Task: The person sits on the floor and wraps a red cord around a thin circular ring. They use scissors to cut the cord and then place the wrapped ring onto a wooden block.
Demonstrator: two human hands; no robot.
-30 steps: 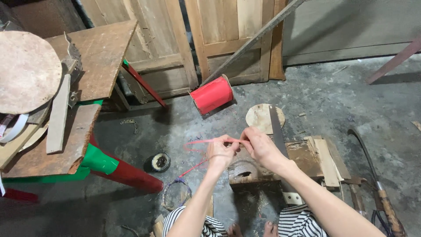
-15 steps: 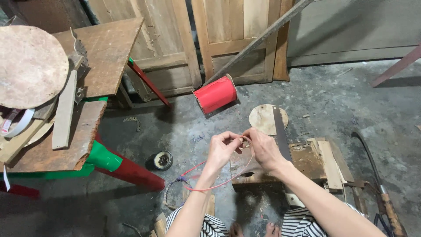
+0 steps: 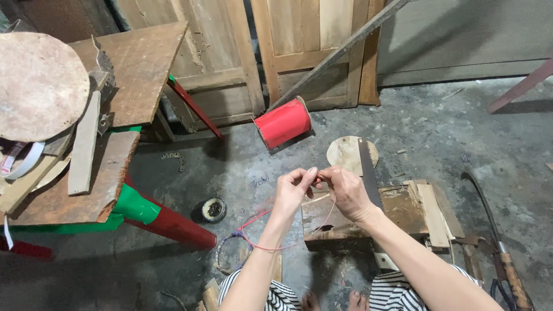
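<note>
Red string (image 3: 262, 227) vanishes between pinching fingertips (image 3: 311, 173).

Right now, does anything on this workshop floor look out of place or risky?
Yes. A saw blade lies bare across the wooden block, beside the right hand. The red spool lies tipped on the floor.

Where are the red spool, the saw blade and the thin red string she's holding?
red spool (image 3: 283, 122), head view, middle of its red side.
saw blade (image 3: 367, 173), head view, mid-length of the blade.
red string (image 3: 262, 247), head view, low point of the hanging loop.
</note>
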